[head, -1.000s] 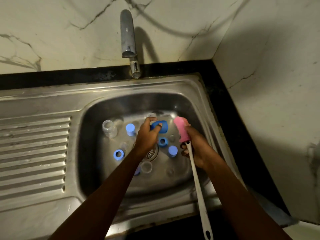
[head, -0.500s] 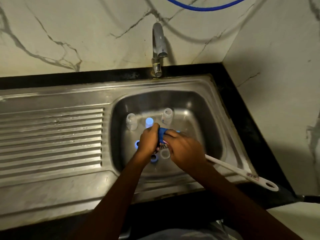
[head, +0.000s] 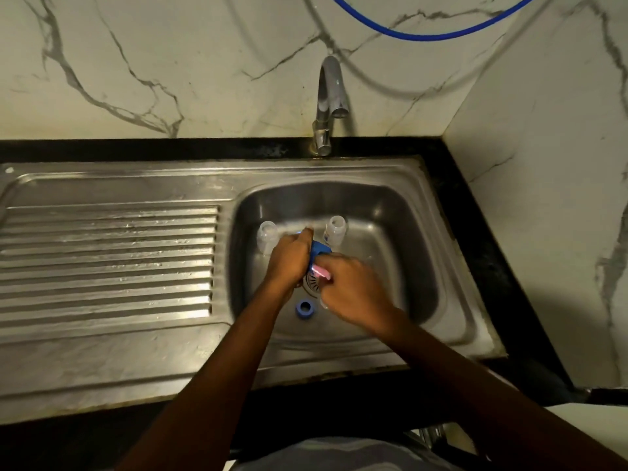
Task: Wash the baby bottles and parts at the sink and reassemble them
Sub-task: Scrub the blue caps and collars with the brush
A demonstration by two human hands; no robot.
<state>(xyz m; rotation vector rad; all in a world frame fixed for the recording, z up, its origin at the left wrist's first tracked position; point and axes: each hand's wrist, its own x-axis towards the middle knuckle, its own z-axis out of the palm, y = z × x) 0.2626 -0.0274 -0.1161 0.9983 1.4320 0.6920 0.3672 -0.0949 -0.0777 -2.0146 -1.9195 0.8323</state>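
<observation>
Blue cap [head: 319,249] is held over the middle of the sink [head: 407,212], just above the drain [head: 312,283], with the left hand [head: 290,260] grip clamped round it. Change vs a second ago: the brush [head: 321,271] no longer sits beside the cap with its white handle in plain sight. Its pink sponge head is now pressed against the cap's near side, and the right hand [head: 353,290] grip is closed on it just behind the head, with the handle hidden under hand and forearm. Both hands are blurred, so I read this as mid-scrub. Can't tell whether the sponge is inside the cap or only at its rim. For the task: one part is under wash, the others are waiting, and no reassembly has started. Left bottle [head: 266,234] and right bottle [head: 335,229], both clear, stand upright at the back of the sink; the first is just beside the left hand, the second just behind the cap. Blue ring [head: 304,308] lies on the sink floor between the wrists. Fewer loose parts show than a second ago, so the hands likely cover the rest. Tap [head: 331,96] is at the back rim, no stream visible. Ribbed drainboard [head: 108,260] is to the left, a likely spot for washed parts. Black desk [head: 482,266] borders the right side. In the way: the right bottle is close enough to get knocked by the scrubbing, and the light is dim.
</observation>
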